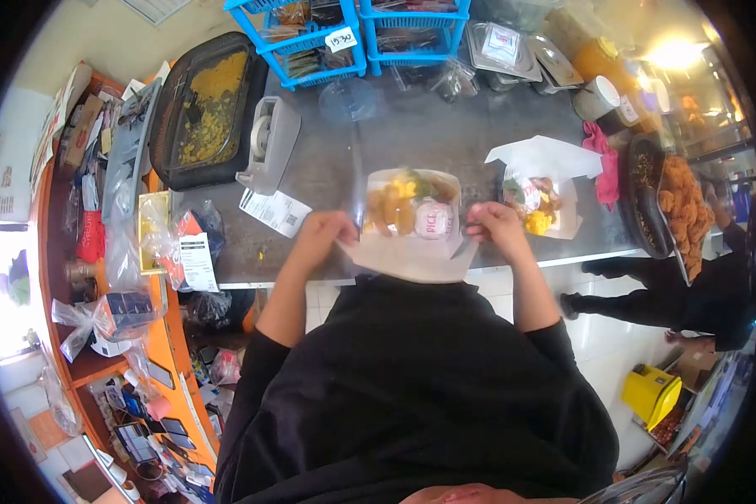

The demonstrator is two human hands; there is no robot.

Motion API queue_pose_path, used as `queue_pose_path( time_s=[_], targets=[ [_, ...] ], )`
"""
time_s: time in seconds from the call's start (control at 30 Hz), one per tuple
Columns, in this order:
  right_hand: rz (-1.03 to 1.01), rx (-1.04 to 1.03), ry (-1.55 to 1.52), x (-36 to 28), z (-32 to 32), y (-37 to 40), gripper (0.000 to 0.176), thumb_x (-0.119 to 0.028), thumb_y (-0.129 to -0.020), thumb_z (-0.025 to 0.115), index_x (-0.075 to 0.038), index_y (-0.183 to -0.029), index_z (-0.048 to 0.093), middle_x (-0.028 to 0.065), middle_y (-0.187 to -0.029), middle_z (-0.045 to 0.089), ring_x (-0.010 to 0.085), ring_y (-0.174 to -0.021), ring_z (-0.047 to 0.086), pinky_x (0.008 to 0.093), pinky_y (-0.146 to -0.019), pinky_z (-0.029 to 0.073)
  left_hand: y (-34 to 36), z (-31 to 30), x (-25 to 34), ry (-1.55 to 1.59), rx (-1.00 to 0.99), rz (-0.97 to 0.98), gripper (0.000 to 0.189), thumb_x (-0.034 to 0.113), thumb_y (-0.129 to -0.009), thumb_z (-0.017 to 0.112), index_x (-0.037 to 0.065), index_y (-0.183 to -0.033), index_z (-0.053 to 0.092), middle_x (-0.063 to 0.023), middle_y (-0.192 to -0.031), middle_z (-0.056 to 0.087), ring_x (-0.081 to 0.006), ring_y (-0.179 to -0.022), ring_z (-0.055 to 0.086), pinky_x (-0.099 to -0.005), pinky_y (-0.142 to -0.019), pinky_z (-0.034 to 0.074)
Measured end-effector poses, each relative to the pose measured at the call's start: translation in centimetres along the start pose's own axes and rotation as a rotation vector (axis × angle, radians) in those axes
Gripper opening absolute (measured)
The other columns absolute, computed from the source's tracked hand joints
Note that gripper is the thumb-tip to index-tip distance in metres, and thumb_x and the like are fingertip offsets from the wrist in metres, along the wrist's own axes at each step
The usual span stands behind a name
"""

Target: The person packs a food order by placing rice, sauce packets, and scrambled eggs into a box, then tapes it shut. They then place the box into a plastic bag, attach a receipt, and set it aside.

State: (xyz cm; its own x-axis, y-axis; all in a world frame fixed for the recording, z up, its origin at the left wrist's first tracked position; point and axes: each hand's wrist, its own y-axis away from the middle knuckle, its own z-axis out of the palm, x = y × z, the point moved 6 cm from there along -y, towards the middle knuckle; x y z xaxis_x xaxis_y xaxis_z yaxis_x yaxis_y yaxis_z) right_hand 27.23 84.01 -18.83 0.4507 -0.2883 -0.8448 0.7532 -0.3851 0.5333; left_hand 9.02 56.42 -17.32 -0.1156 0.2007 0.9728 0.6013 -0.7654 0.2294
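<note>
An open white cardboard food box (407,262) sits at the table's front edge, right before me. In it are golden fried pieces, something yellow, some green leaf and a round wrapped pack (433,220) printed "RICE". My left hand (328,233) pinches the left corner of the box's lid flap. At the opposite corner, my right hand (497,227) has its fingers closed on the flap. A second open box (568,220) with similar food and a wrapped pack stands to the right of my right hand.
Left of the boxes are a tape dispenser (270,144), a printed receipt (275,212) and a black tray (166,160) of yellow food. Blue baskets (311,78) stand behind. Fried chicken (687,210) and a pink cloth (601,164) lie right; another person (689,290) stands beyond.
</note>
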Motion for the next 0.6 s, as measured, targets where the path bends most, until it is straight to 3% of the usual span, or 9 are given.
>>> queue_pose_path(
  time_s=[0.07, 0.1, 0.2, 0.3, 0.4, 0.5, 0.57, 0.6],
  targets=[
    [-0.046, -0.134, 0.522, -0.1, -0.4, -0.8, 0.043, -0.037, -0.077, 0.073, 0.004, -0.083, 0.069, 0.0112, -0.073, 0.066, 0.0168, -0.062, 0.063, 0.0289, -0.056, 0.049, -0.4, -0.3, 1.6, -0.05, 0.047, -0.271, 0.022, 0.021, -0.087, 0.063, -0.001, -0.088, 0.062, -0.0044, -0.072, 0.059, -0.0127, -0.061, 0.059, -0.0272, -0.056, 0.052],
    [0.034, -0.174, 0.575, -0.1, -0.1, -0.8, 0.043, -0.037, -0.071, 0.077, 0.005, -0.078, 0.07, 0.0096, -0.065, 0.065, 0.0157, -0.06, 0.063, 0.0281, -0.055, 0.048, -1.3, -0.5, 1.2, -0.105, 0.073, -0.301, 0.028, 0.019, -0.085, 0.066, -0.001, -0.103, 0.059, -0.005, -0.07, 0.058, -0.0119, -0.059, 0.058, -0.025, -0.052, 0.052],
    [-0.052, -0.428, 1.032, -1.8, 2.4, -1.5, 0.039, -0.032, -0.07, 0.078, 0.005, -0.076, 0.069, 0.009, -0.061, 0.062, 0.014, -0.057, 0.062, 0.0277, -0.055, 0.047, -4.4, -0.4, 1.8, -0.252, 0.077, -0.38, 0.047, 0.019, -0.084, 0.067, 0.002, -0.124, 0.05, -0.0073, -0.077, 0.057, -0.0136, -0.062, 0.059, -0.0274, -0.054, 0.054],
    [0.044, -0.508, 0.967, -1.5, 3.1, -2.1, 0.037, -0.031, -0.072, 0.076, 0.005, -0.073, 0.068, 0.0103, -0.06, 0.062, 0.0137, -0.056, 0.062, 0.0275, -0.054, 0.047, -7.2, 0.8, 0.6, -0.344, -0.1, -0.415, 0.062, 0.013, -0.085, 0.065, 0.01, -0.139, 0.036, -0.0091, -0.095, 0.057, -0.0156, -0.073, 0.06, -0.0287, -0.056, 0.055],
    [0.051, -0.562, 1.008, -1.6, 3.0, -1.9, 0.033, -0.029, -0.075, 0.073, 0.004, -0.073, 0.067, 0.0105, -0.063, 0.064, 0.0145, -0.056, 0.063, 0.0273, -0.054, 0.047, -8.6, 0.9, -0.7, -0.267, -0.296, -0.487, 0.063, 0.011, -0.084, 0.065, 0.016, -0.141, 0.036, -0.0093, -0.104, 0.054, -0.0175, -0.082, 0.058, -0.0313, -0.056, 0.056],
    [0.284, -0.646, 0.862, 2.0, 2.0, -3.3, 0.028, -0.024, -0.081, 0.068, 0.004, -0.081, 0.067, 0.0098, -0.068, 0.066, 0.0156, -0.057, 0.064, 0.0277, -0.055, 0.051, -8.1, 1.3, -1.4, -0.205, -0.43, -0.49, 0.066, 0.007, -0.082, 0.063, 0.016, -0.141, 0.036, -0.0068, -0.101, 0.055, -0.0173, -0.085, 0.056, -0.0328, -0.065, 0.056],
    [-0.056, -0.93, 0.738, 7.0, 1.2, -7.0, 0.027, -0.023, -0.084, 0.063, 0.004, -0.087, 0.066, 0.0093, -0.07, 0.066, 0.017, -0.058, 0.065, 0.0286, -0.056, 0.053, -7.4, 2.1, -2.0, -0.374, -0.591, -0.435, 0.065, 0.005, -0.082, 0.062, 0.014, -0.141, 0.037, -0.0066, -0.107, 0.055, -0.0167, -0.093, 0.056, -0.0323, -0.075, 0.053],
    [-0.056, -0.943, 0.784, 6.8, 1.2, -7.1, 0.028, -0.024, -0.084, 0.063, 0.003, -0.09, 0.065, 0.0092, -0.074, 0.066, 0.0181, -0.061, 0.065, 0.0294, -0.057, 0.053, -7.1, 2.2, -2.2, -0.464, -0.669, -0.402, 0.065, 0.004, -0.081, 0.062, 0.012, -0.141, 0.038, -0.0065, -0.11, 0.056, -0.0164, -0.096, 0.055, -0.032, -0.08, 0.052]
  ],
)
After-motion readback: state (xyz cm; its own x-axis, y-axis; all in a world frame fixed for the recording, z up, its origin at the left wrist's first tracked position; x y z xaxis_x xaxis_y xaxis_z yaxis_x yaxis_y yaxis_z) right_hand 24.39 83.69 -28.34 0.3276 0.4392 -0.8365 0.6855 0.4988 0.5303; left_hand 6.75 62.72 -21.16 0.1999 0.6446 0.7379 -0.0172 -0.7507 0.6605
